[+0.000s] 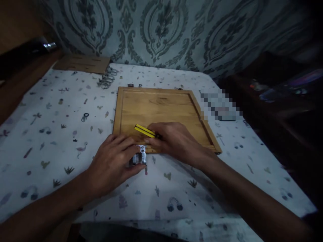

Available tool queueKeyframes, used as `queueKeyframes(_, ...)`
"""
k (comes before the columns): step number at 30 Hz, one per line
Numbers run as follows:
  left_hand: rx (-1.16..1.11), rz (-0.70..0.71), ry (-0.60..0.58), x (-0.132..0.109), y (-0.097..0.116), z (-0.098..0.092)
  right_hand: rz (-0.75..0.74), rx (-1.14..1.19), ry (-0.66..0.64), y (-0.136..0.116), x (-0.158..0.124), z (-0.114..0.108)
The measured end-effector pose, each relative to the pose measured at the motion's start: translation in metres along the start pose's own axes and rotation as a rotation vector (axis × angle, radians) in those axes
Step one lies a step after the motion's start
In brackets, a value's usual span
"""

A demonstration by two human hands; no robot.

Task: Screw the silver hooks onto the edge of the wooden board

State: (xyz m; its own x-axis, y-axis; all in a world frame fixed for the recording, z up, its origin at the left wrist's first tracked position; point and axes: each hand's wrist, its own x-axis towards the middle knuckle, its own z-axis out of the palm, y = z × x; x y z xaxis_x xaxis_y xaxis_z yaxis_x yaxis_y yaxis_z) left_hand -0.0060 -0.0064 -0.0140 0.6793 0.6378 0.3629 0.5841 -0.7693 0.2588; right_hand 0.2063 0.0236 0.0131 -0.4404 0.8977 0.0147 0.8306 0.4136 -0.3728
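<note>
A wooden panel (156, 111) with a raised frame lies flat on the table. My left hand (114, 159) is at its near edge, with fingers and thumb closed around a shiny metal latch (142, 156) that has round holes. The latch sits against the panel's near rail. Just to the right, my right hand (174, 139) is closed around a slim yellow-and-black tool (145, 131), over the panel's lower part. One end of the tool points up and left; the rest is hidden in the fingers, so its exact kind cannot be made out.
A patterned white cloth (75, 181) covers the table. At the back left lie a flat cardboard piece (83, 64) and a cluster of metal latches (107, 79). A small metal part (85, 117) lies left of the panel. A pixelated object (222, 106) lies to its right.
</note>
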Motion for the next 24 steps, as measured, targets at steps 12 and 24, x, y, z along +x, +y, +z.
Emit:
queueKeyframes(12, 0.012, 0.008, 0.012, -0.001, -0.002, 0.002, -0.112, 0.094, 0.236, 0.002, -0.025, 0.025)
queueKeyframes(24, -0.001, 0.014, 0.0, 0.001, -0.001, 0.001, -0.359, -0.024, 0.407, 0.002, -0.045, 0.046)
